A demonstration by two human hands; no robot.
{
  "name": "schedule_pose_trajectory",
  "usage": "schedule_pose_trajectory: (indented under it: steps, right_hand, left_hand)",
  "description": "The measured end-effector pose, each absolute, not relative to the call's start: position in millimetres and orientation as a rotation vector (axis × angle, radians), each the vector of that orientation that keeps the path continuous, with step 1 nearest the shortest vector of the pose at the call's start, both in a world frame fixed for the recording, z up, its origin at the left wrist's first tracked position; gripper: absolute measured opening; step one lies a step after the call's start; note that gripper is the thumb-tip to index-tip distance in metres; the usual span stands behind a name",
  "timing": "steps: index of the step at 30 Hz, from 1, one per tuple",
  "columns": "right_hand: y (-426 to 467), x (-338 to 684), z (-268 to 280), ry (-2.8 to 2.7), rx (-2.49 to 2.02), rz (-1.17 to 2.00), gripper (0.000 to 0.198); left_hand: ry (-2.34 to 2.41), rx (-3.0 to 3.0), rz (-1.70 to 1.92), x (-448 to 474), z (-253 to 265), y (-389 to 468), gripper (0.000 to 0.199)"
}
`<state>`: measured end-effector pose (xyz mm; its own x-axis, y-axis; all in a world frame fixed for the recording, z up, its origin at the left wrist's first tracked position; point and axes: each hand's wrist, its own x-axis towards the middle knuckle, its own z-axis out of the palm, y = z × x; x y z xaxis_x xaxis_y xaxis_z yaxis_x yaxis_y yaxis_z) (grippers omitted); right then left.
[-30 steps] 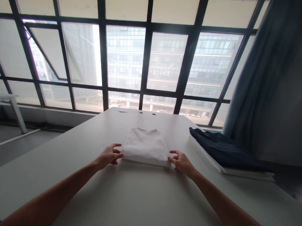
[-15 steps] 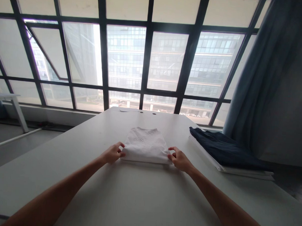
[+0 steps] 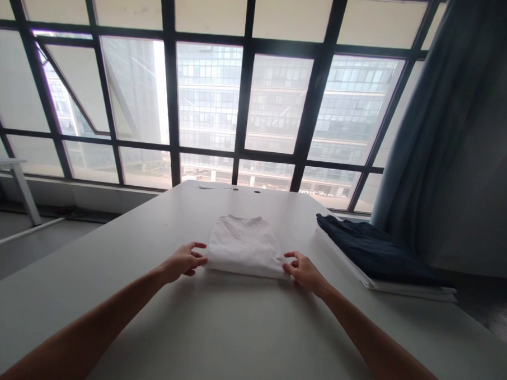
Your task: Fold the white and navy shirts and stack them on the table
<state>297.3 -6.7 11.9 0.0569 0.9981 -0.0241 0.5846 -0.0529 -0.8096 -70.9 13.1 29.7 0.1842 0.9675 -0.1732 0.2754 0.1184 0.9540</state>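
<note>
A white T-shirt (image 3: 245, 245), folded into a compact rectangle, lies flat on the white table (image 3: 214, 328) in front of me. Some creases and what looks like the neckline show at its far edge. My left hand (image 3: 183, 262) is beside the near left corner, fingers apart, with the fingertips at or just off the cloth. At the near right corner, my right hand (image 3: 306, 273) has its thumb and a finger closed on the edge of the fabric, while the index finger is lifted above it.
To the right lies a stack of folded clothes, a dark navy garment (image 3: 377, 248) over white ones (image 3: 412, 289). Behind the table are large dark-framed windows (image 3: 278, 104) and a blue-grey curtain (image 3: 415, 141). Another white table (image 3: 20, 185) stands at far left.
My left hand has loosened from the shirt's corner and drawn slightly left, its fingers straightening. My right hand stays at its corner. The view has shifted slightly.
</note>
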Motion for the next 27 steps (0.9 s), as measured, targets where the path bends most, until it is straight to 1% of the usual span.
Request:
schedule_pose_trajectory:
  steps: [3, 7, 10, 13, 16, 19, 23, 25, 27]
  right_hand:
    - [-5, 295, 13, -1.658, -1.712, 0.815, 0.029]
    - [-4, 292, 13, -1.759, -1.737, 0.65, 0.026]
    - [-5, 292, 13, -1.761, -1.744, 0.665, 0.03]
    - [-5, 294, 13, -1.732, -1.743, 0.73, 0.036]
    - [-6, 295, 13, -1.774, -1.774, 0.694, 0.04]
    - [-8, 293, 15, -1.793, -1.826, 0.701, 0.044]
    - [-11, 292, 18, -1.785, -1.871, 0.78, 0.044]
    - [-12, 294, 19, -1.793, -1.884, 0.797, 0.046]
    - [-13, 295, 19, -1.806, -1.882, 0.733, 0.047]
  left_hand:
    - [1.444, 1.469, 0.72, -72, 29, 18, 0.063]
    - [1.589, 1.595, 0.627, -70, 23, 23, 0.059]
    - [1.611, 1.683, 0.657, -69, 18, 23, 0.058]
    - [1.661, 1.84, 0.738, -69, 12, 23, 0.049]
    - [1.691, 1.932, 0.765, -68, 9, 25, 0.042]
    - [1.699, 1.957, 0.735, -67, 9, 26, 0.04]
    - [1.735, 1.995, 0.634, -66, 15, 20, 0.038]
    - [1.805, 2.079, 0.574, -64, 19, 14, 0.04]
    - [1.847, 2.255, 0.594, -60, 22, 6, 0.043]
